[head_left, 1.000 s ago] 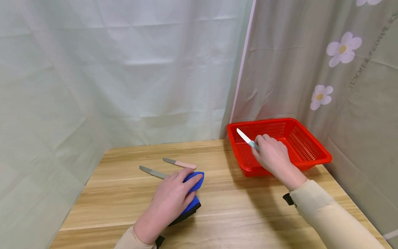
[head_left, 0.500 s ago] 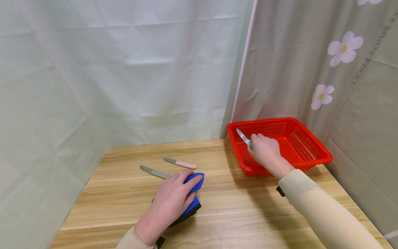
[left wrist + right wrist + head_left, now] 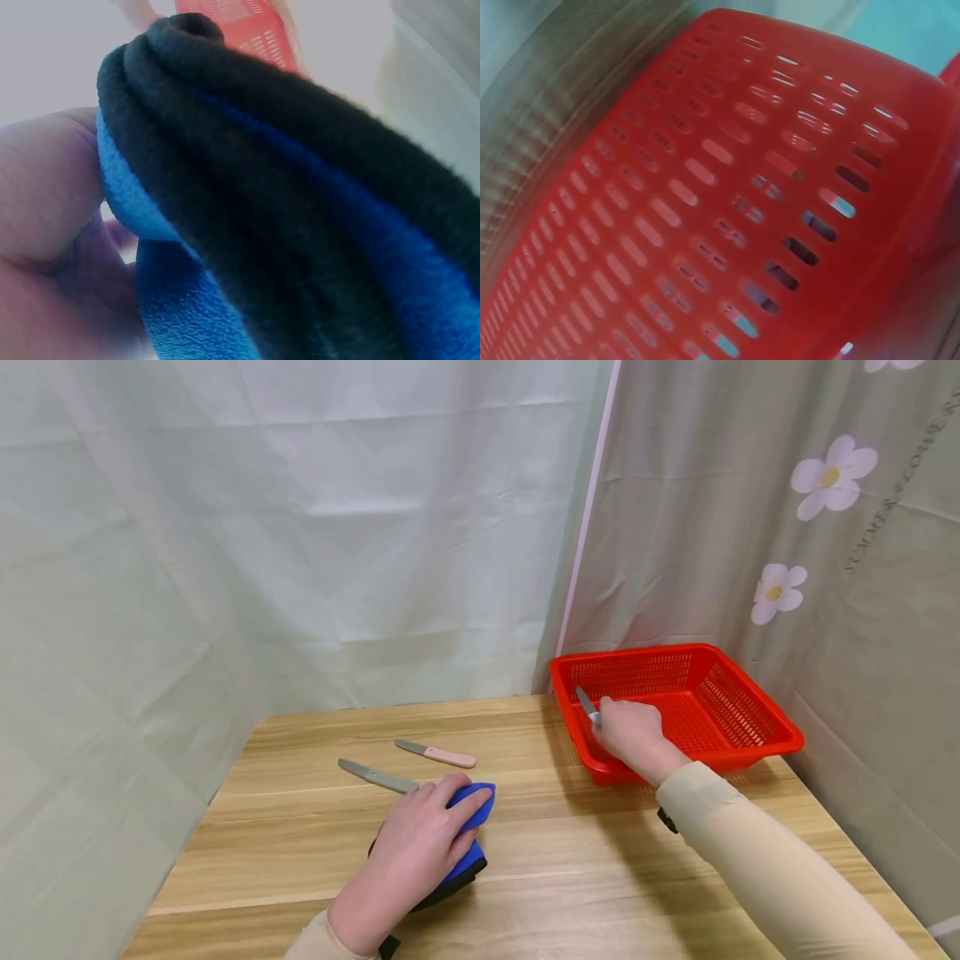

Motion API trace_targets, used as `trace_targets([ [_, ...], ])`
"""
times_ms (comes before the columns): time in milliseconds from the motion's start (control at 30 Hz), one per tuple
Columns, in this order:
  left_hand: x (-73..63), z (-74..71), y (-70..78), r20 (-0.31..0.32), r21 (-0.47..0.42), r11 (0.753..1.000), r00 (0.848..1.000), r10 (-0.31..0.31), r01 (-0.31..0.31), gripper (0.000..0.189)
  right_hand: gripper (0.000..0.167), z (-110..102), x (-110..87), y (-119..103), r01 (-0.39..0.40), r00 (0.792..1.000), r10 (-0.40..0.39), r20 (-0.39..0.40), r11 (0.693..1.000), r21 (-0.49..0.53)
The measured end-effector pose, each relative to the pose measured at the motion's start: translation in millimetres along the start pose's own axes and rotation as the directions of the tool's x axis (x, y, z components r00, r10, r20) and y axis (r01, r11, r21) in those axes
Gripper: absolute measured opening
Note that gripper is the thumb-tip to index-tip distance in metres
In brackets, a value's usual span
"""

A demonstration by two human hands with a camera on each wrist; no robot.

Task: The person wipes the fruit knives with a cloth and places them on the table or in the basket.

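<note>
My right hand (image 3: 632,731) reaches into the red plastic basket (image 3: 776,727) and grips a small knife (image 3: 587,700) by its light blue handle. The blade points to the far left, low beside the basket's left wall. In the right wrist view, the slotted basket wall (image 3: 667,217) hides most of the hand. My left hand (image 3: 416,839) holds a folded blue cloth (image 3: 478,808) with black edging, low over the table. Thick folds of that cloth (image 3: 187,307) fill much of the left wrist view.
Beyond my left hand, a grey-green-handled knife (image 3: 375,777) and a pink-handled knife (image 3: 442,755) lie on the wooden table (image 3: 262,835). A pale curtain (image 3: 390,543) hangs along the table's back and sides.
My right hand has moved left and down in the basket, and the knife has sunk lower with it. The left hand and cloth have hardly moved.
</note>
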State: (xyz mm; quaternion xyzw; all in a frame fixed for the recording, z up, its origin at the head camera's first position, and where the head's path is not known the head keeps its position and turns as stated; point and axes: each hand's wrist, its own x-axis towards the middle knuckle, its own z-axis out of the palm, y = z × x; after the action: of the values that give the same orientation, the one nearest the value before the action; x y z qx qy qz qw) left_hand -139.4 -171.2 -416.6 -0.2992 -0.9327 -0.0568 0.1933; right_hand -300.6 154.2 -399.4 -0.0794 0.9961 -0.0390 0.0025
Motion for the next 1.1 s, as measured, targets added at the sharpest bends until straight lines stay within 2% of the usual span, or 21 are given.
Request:
trace_targets([
  [267, 0.3, 2.3, 1.7, 0.038, -0.016, 1.0, 0.999, -0.006, 0.007, 0.05, 0.017, 9, 6.9, 3, -0.03, 0.996, 0.031, 0.08, 1.0, -0.007],
  [367, 0.3, 3.2, 1.7, 0.044, -0.017, 1.0, 0.999, -0.003, 0.004, 0.05, 0.016, 16, 15.5, 7, -0.04, 0.993, 0.04, 0.113, 0.999, -0.003],
  [400, 0.3, 3.5, 1.7, 0.044, -0.018, 1.0, 0.999, -0.002, 0.003, 0.05, 0.017, 29, 24.9, 16, -0.034, 0.994, 0.034, 0.101, 0.999, -0.006],
  [500, 0.2, 4.5, 1.8, 0.042, -0.018, 1.0, 0.999, 0.002, -0.001, 0.051, 0.017, 34, 31.7, 18, -0.056, 0.987, 0.057, 0.148, 0.998, -0.011],
  [600, -0.2, 5.2, 2.3, 0.04, -0.019, 1.0, 0.999, 0.005, -0.004, 0.05, 0.017, 33, 31.2, 16, -0.067, 0.983, 0.067, 0.169, 0.998, -0.006],
  [633, -0.4, 5.4, 2.5, 0.039, -0.019, 1.0, 0.999, 0.006, -0.005, 0.05, 0.015, 21, 23.7, 8, -0.081, 0.977, 0.08, 0.198, 0.997, -0.003],
  [800, -0.7, 6.9, 4.1, 0.033, -0.02, 1.0, 0.999, 0.008, -0.007, 0.05, 0.015, 14, 14.5, 1, -0.071, 0.978, 0.068, 0.196, 0.997, 0.008],
  [967, -1.4, 9.2, 4.3, 0.037, -0.015, 1.0, 0.999, 0.009, -0.009, 0.049, 0.019, 16, 14.5, -1, -0.071, 0.973, 0.068, 0.218, 0.997, 0.006],
  [1100, -1.6, 11.1, 4.2, 0.04, -0.014, 1.0, 0.999, 0.008, -0.007, 0.049, 0.019, 19, 18.2, 0, -0.086, 0.962, 0.081, 0.262, 0.996, 0.005],
])
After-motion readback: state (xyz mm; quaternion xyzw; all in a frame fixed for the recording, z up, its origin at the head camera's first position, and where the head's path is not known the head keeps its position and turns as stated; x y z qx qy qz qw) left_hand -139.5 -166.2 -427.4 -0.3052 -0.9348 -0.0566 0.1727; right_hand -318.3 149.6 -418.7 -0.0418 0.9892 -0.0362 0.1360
